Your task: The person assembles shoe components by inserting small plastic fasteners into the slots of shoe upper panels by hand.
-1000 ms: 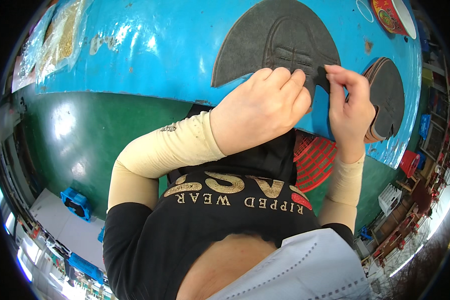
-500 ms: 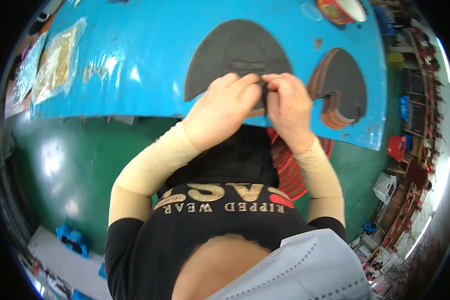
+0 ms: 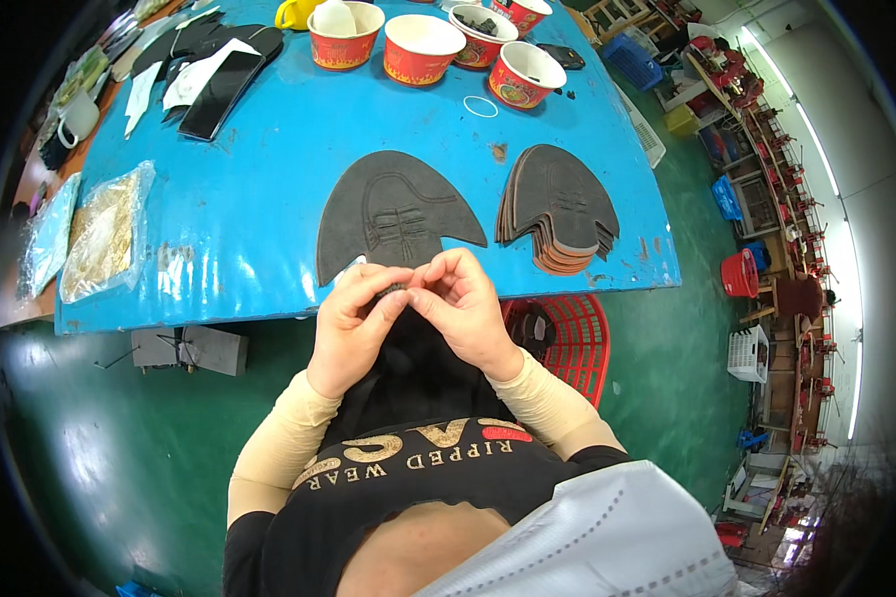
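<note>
In front of my body, at the table's near edge, my left hand [image 3: 353, 320] pinches a small dark piece [image 3: 392, 290] between thumb and fingers. It is too small to name. My right hand [image 3: 465, 310] meets it there, thumb and forefinger closed at the same spot; whether it grips the piece too is hard to make out. Just beyond the hands lies a dark grey, curved leather piece [image 3: 398, 199] with slits and a stitched line. To its right rests a stack of similar leather pieces [image 3: 562, 199] with brown edges.
Several red paper bowls [image 3: 423, 65] stand at the far side of the blue table [image 3: 249, 219]. A black phone [image 3: 219, 99] and papers lie far left, near a plastic bag with gold contents [image 3: 110, 234]. A red basket [image 3: 582, 348] stands below the table edge, right.
Both hands have come back from the leather piece toward my body, with the small dark piece now between the fingers. The view has shifted, showing more of the table's far side.
</note>
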The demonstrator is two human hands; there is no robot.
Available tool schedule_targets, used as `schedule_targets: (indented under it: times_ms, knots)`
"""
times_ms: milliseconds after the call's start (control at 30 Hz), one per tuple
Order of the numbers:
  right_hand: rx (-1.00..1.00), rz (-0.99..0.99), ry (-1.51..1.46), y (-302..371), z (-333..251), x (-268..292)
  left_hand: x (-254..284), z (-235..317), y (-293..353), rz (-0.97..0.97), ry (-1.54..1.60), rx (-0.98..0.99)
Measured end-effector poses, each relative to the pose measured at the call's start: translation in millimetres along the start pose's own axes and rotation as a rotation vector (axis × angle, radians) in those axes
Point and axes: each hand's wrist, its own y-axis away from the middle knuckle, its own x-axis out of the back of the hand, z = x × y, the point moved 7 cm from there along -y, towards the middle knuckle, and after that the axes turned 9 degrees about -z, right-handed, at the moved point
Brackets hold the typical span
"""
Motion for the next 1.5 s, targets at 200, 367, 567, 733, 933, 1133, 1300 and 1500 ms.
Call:
schedule_targets:
  times_ms: [200,367,567,733,933,1133,1300,1500]
  knots:
    - [-0.053,-0.032,0.146,11,-4,-13,2,3,14,-0.023,0.067,0.029]
    - [-0.279,-0.103,-0.165,16,17,-14,5,0,21,-0.040,0.093,0.059]
    - [-0.303,-0.078,-0.083,10,9,-11,11,17,13,-0.079,-0.334,-0.066]
    - [-0.045,0.037,0.354,-19,-22,19,29,13,4,-0.013,-0.515,-0.102]
    - [0.180,-0.049,1.102,-55,-21,20,22,5,-3,-0.080,-0.671,-0.143]
    - [0.249,-0.198,1.231,-61,-15,4,16,0,-1,-0.105,-0.706,-0.199]
    - [0.291,-0.251,1.264,-64,-13,3,15,1,-2,-0.105,-0.710,-0.191]
    - [0.226,-0.310,1.329,-70,-14,1,14,6,-12,-0.127,-0.725,-0.171]
